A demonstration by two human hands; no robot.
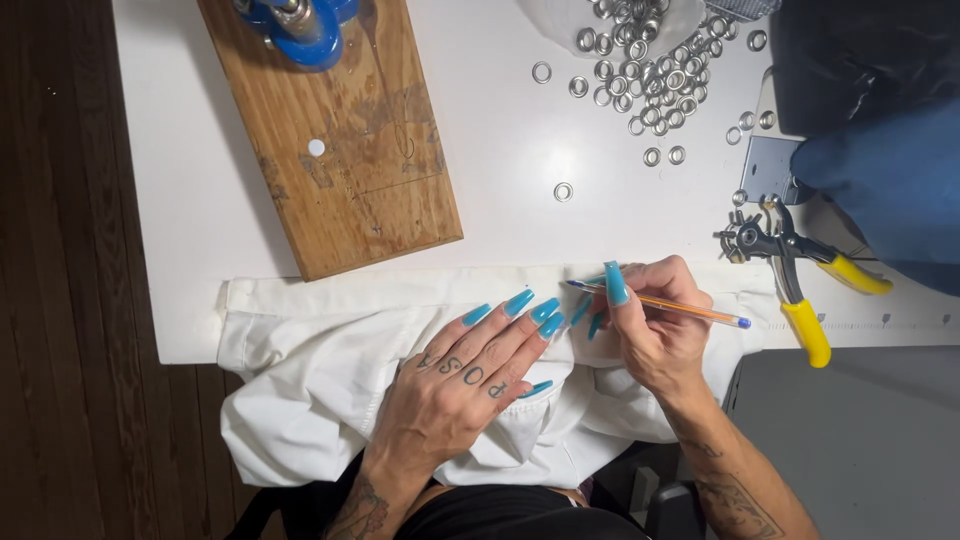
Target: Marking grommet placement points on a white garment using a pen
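Nearest the lens, at lower centre of the frame, the left hand (460, 385) is laid flat and open on a white garment (300, 400), fingers spread and pointing to the upper right; nothing is gripped, the cloth being only pressed down. Just to its right, the right hand (655, 320) is shown closed around an orange pen (660, 302), which is held nearly level with its tip touching the fabric near the garment's upper folded edge, at centre frame. The garment is draped over the near edge of a white table (500, 170) and hangs down at lower left. At upper left, a worn wooden board (350, 150) is seen lying on the table, with a blue press base (305, 30) standing on its far end. At upper right, a loose heap of silver metal eyelets (650, 70) is scattered, one single eyelet (563, 191) lying apart toward centre. At right of the frame, yellow-handled punch pliers (790, 270) are placed beside a small grey metal plate (765, 165), with blue cloth (890, 180) beyond them at the right edge. Dark wooden floor (60, 270) is visible at far left.
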